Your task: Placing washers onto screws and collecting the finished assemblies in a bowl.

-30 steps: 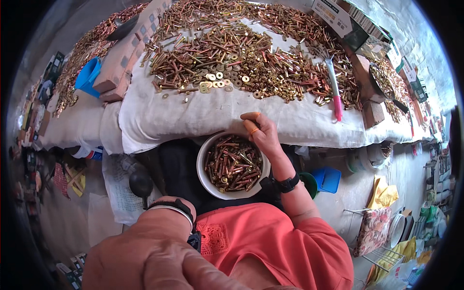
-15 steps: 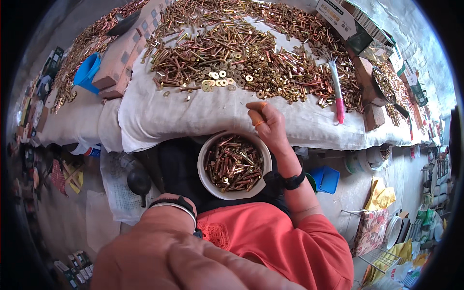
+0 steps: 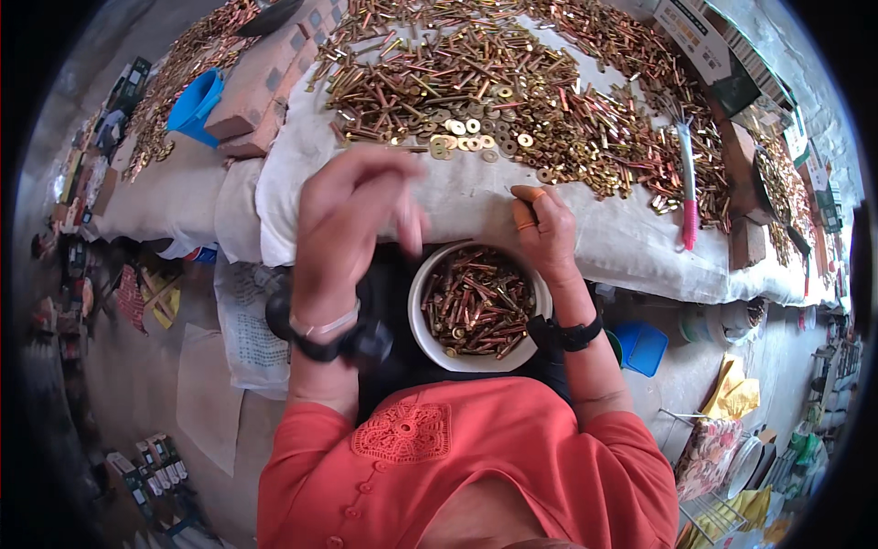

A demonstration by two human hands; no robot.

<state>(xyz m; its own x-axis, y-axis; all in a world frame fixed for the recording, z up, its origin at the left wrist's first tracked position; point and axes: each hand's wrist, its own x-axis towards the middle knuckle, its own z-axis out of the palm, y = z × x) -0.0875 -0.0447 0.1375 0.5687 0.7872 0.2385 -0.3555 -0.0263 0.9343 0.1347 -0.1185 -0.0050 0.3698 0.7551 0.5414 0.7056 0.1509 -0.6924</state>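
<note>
My left hand (image 3: 358,209), blurred by motion, hovers over the front of the cloth-covered table (image 3: 457,197), left of the bowl. Its fingers are bent, and I cannot make out anything in them. My right hand (image 3: 546,229) is closed near the table's front edge, with orange covers on its fingers. What it pinches, if anything, is too small to name. Between my forearms, a white bowl (image 3: 476,365) sits in my lap, full of golden and reddish bolts (image 3: 480,302). Close beyond my hands lie washers (image 3: 471,134), nuts (image 3: 585,174) and a spread heap of loose bolts (image 3: 439,69).
A blue cup (image 3: 194,107) leans by stacked bricks (image 3: 242,101) at the left. On the right lie a pronged tool with a pink handle (image 3: 690,220), more bricks (image 3: 747,242) and a cardboard box (image 3: 700,41). A blue container (image 3: 643,348) is below the table.
My left hand has swung from close to the camera, low in view, out to the table front. My right hand stays closed by the table edge. The whole view has shifted slightly.
</note>
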